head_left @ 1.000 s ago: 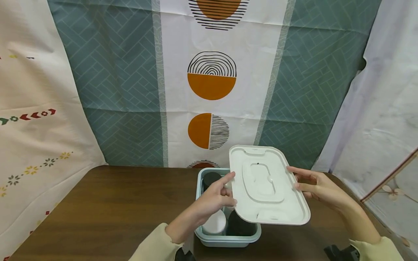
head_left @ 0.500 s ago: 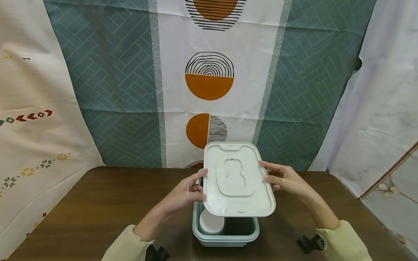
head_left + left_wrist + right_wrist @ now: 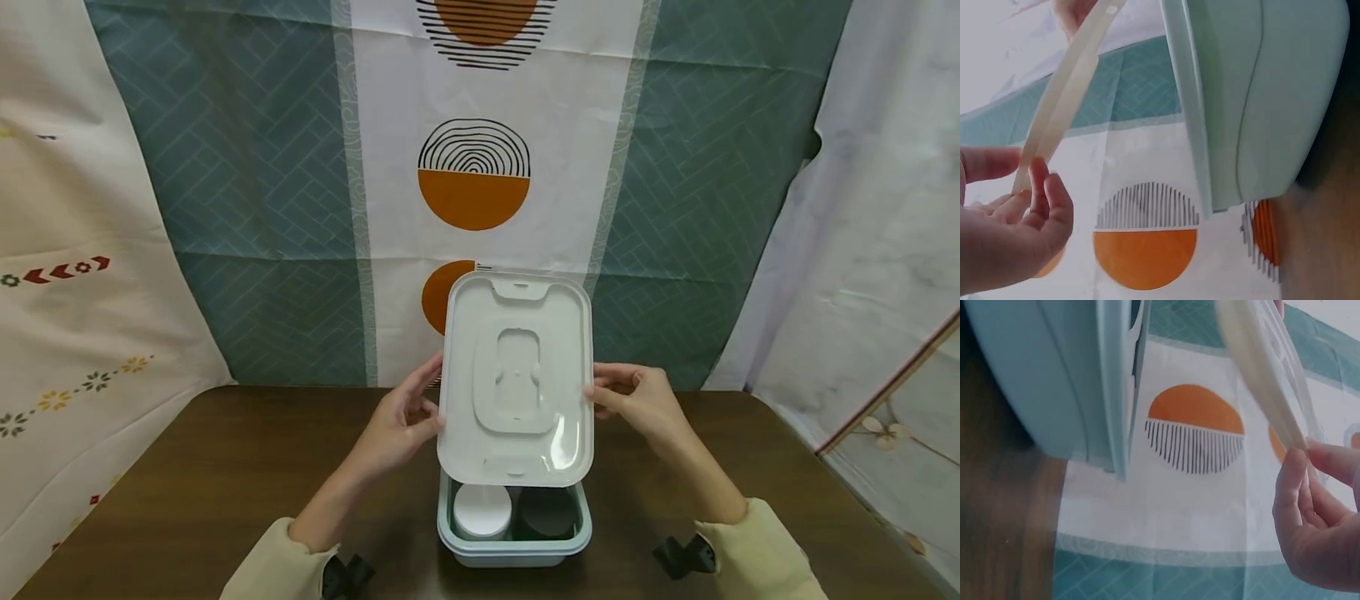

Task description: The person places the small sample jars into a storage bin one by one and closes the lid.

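A white rectangular lid [image 3: 465, 392] is held up in the head view, tilted, above a pale blue-green plastic box [image 3: 517, 550]. My left hand [image 3: 397, 425] pinches the lid's left edge between thumb and fingers. On the opposite edge my right hand [image 3: 637, 404] pinches it likewise. Inside the box, at the near end, a white round-topped container [image 3: 482, 510] sits beside a black one [image 3: 546, 512]. The lid hides the far part of the box. In both wrist views the lid is apart from the box's rim.
The box stands on a dark brown wooden table [image 3: 247, 475]. Behind it hangs a teal and white patterned cloth [image 3: 277, 208]. Other pale cloths hang at the left [image 3: 90, 333] and right [image 3: 862, 275].
Both hands have carried the lid leftward, from the box's right side to over the box. During the last half second the lid has risen and tilted more upright.
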Motion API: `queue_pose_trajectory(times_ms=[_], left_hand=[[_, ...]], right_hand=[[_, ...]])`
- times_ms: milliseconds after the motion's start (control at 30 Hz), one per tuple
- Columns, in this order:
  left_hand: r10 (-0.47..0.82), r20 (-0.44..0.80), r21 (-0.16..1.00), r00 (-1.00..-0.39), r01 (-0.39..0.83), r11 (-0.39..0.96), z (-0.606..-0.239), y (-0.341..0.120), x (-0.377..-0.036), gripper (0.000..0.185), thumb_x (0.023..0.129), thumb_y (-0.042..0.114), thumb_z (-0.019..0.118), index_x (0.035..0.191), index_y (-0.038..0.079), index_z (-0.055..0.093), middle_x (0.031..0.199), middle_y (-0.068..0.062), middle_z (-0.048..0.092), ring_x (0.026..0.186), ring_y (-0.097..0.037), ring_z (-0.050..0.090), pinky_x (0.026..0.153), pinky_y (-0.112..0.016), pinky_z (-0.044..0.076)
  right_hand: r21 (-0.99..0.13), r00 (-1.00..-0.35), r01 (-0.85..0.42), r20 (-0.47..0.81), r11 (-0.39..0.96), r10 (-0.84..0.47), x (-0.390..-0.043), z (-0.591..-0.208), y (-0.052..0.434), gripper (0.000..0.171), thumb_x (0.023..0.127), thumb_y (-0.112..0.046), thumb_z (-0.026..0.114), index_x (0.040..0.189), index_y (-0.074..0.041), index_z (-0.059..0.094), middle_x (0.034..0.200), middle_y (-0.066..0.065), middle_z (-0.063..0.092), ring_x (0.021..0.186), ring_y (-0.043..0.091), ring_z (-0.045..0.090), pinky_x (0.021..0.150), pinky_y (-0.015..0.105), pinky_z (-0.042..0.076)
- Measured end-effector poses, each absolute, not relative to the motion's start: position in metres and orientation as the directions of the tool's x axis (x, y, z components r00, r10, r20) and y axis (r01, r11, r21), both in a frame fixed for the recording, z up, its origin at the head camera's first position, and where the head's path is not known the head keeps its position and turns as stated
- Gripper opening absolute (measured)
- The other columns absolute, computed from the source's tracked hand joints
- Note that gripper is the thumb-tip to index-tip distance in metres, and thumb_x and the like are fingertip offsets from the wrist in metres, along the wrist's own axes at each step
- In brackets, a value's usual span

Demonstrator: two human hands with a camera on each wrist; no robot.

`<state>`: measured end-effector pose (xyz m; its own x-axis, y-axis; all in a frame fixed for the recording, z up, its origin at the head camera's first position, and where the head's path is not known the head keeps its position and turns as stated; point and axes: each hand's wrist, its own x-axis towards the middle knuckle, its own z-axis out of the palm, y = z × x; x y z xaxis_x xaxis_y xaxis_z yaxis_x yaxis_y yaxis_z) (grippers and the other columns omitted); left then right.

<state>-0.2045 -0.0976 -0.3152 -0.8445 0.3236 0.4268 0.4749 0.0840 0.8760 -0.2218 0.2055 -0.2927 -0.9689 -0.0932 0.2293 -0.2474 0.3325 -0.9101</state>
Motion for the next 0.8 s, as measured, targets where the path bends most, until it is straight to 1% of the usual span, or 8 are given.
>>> queue_pose_trajectory(times_ms=[100, 200, 333, 467, 533, 633, 700, 800], left_hand=[[0.255, 0.461, 0.853, -0.850, 0.504, 0.136, -0.313, -0.096, -0.202, 0.061, 0.082, -0.013, 0.052, 0.139, 0.000, 0.033, 0.141, -0.017, 0.036, 0.078, -0.020, 0.054, 0.068, -0.025, 0.047], [0.178, 0.471, 0.848, -0.864, 0.499, 0.179, -0.310, -0.094, -0.199, 0.054, 0.086, -0.006, 0.053, 0.137, 0.004, 0.040, 0.137, -0.013, 0.043, 0.088, -0.023, 0.055, 0.071, -0.024, 0.047], [0.079, 0.477, 0.849, -0.875, 0.482, 0.216, -0.308, -0.091, -0.195, 0.046, 0.089, 0.004, 0.055, 0.134, 0.008, 0.046, 0.118, -0.014, 0.054, 0.095, -0.020, 0.053, 0.075, -0.023, 0.046], [0.019, 0.422, 0.900, -0.906, 0.422, 0.111, -0.305, -0.089, -0.193, 0.038, 0.093, 0.011, 0.050, 0.132, 0.007, 0.049, 0.107, -0.015, 0.058, 0.093, -0.013, 0.054, 0.079, -0.025, 0.044], [0.003, 0.364, 0.931, -0.931, 0.364, -0.001, -0.304, -0.089, -0.192, 0.036, 0.095, 0.015, 0.046, 0.130, 0.004, 0.050, 0.107, -0.012, 0.062, 0.093, -0.011, 0.056, 0.080, -0.026, 0.044], [-0.018, 0.273, 0.952, -0.962, 0.273, -0.138, -0.301, -0.090, -0.191, 0.037, 0.096, 0.020, 0.045, 0.124, -0.003, 0.053, 0.102, -0.004, 0.065, 0.090, -0.010, 0.058, 0.079, -0.026, 0.045], [-0.019, 0.228, 0.953, -0.973, 0.227, -0.200, -0.300, -0.091, -0.191, 0.039, 0.096, 0.022, 0.045, 0.120, -0.007, 0.054, 0.099, 0.001, 0.065, 0.086, -0.011, 0.059, 0.076, -0.024, 0.046], [-0.004, 0.193, 0.958, -0.981, 0.190, -0.216, -0.301, -0.093, -0.193, 0.039, 0.095, 0.022, 0.047, 0.117, -0.009, 0.054, 0.099, 0.002, 0.064, 0.082, -0.011, 0.060, 0.073, -0.023, 0.046]], right_hand=[[-0.904, -0.964, -0.261, 0.261, 0.340, -0.047, -0.218, -0.289, 0.201, 0.039, 0.079, -0.011, 0.071, 0.109, 0.011, 0.060, 0.085, 0.008, 0.067, 0.067, 0.010, 0.062, 0.058, 0.029, 0.053], [-0.886, -0.946, -0.306, 0.324, 0.348, -0.008, -0.215, -0.287, 0.198, 0.033, 0.077, -0.011, 0.072, 0.101, 0.010, 0.064, 0.082, 0.004, 0.068, 0.064, 0.012, 0.062, 0.054, 0.030, 0.052], [-0.849, -0.905, -0.374, 0.422, 0.372, 0.053, -0.212, -0.284, 0.195, 0.024, 0.075, -0.009, 0.074, 0.091, 0.008, 0.068, 0.074, -0.006, 0.066, 0.059, 0.012, 0.057, 0.050, 0.029, 0.050], [-0.812, -0.852, -0.451, 0.515, 0.370, 0.091, -0.210, -0.286, 0.192, 0.016, 0.073, -0.004, 0.074, 0.084, 0.007, 0.069, 0.070, -0.013, 0.065, 0.055, 0.009, 0.057, 0.049, 0.026, 0.049], [-0.794, -0.821, -0.502, 0.562, 0.344, 0.098, -0.210, -0.288, 0.190, 0.013, 0.072, 0.001, 0.073, 0.081, 0.009, 0.068, 0.069, -0.014, 0.064, 0.053, 0.008, 0.059, 0.050, 0.023, 0.050], [-0.754, -0.763, -0.593, 0.638, 0.283, 0.102, -0.209, -0.292, 0.190, 0.009, 0.070, 0.012, 0.069, 0.078, 0.012, 0.067, 0.074, -0.013, 0.066, 0.062, 0.005, 0.063, 0.053, 0.019, 0.050], [-0.719, -0.722, -0.656, 0.686, 0.229, 0.089, -0.209, -0.296, 0.190, 0.012, 0.069, 0.018, 0.066, 0.079, 0.012, 0.067, 0.079, -0.010, 0.068, 0.070, 0.006, 0.065, 0.057, 0.019, 0.052], [-0.662, -0.665, -0.730, 0.745, 0.172, 0.048, -0.210, -0.301, 0.192, 0.017, 0.068, 0.022, 0.064, 0.081, 0.011, 0.068, 0.088, -0.003, 0.069, 0.081, 0.009, 0.065, 0.062, 0.019, 0.052]])
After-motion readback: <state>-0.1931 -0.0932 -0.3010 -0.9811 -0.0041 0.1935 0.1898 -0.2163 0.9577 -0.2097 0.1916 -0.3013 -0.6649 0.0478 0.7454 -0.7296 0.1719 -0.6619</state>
